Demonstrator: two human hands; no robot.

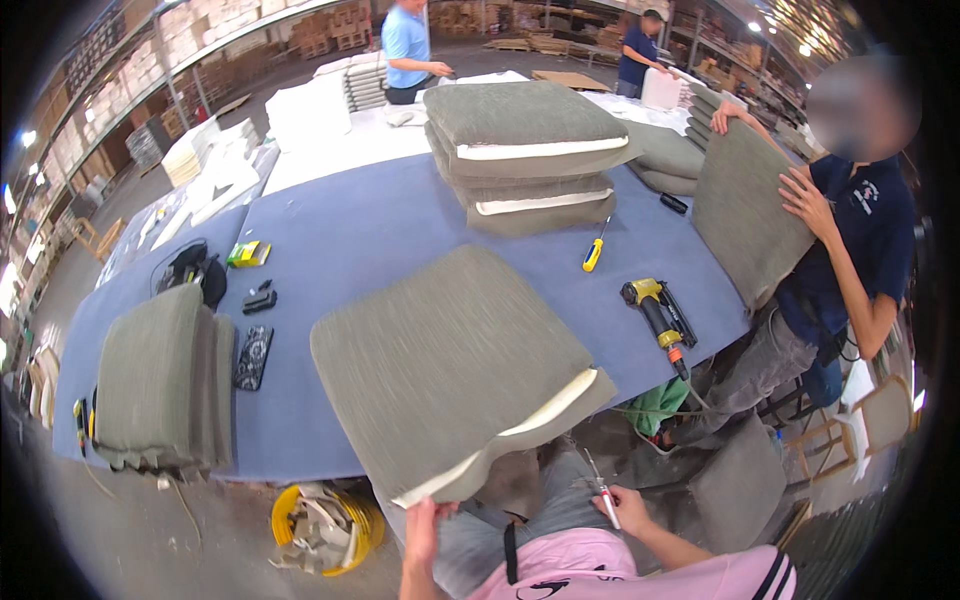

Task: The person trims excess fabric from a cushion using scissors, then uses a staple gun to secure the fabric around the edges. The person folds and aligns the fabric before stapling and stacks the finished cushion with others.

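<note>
A grey-green seat cushion (pixel 455 350) lies at the near edge of the blue-covered table, its near side overhanging. White padding (pixel 550 402) shows along an open strip of that side. At the cushion's near left corner, my left hand (pixel 424 528) pinches the fabric edge. My right hand (pixel 628 512) hangs over my lap, closed round the red and white handle of a screwdriver-like tool (pixel 605 492). The thin shaft points up and away, apart from the cushion; its tip is too small to make out.
Right of the cushion lie a yellow-and-black air stapler (pixel 655 315) with a hose and a yellow screwdriver (pixel 595 250). Cushions stand stacked behind (pixel 530 120) and at left (pixel 155 375). A co-worker (pixel 840 220) holds another cushion. A yellow bucket of scraps (pixel 325 530) stands below the table.
</note>
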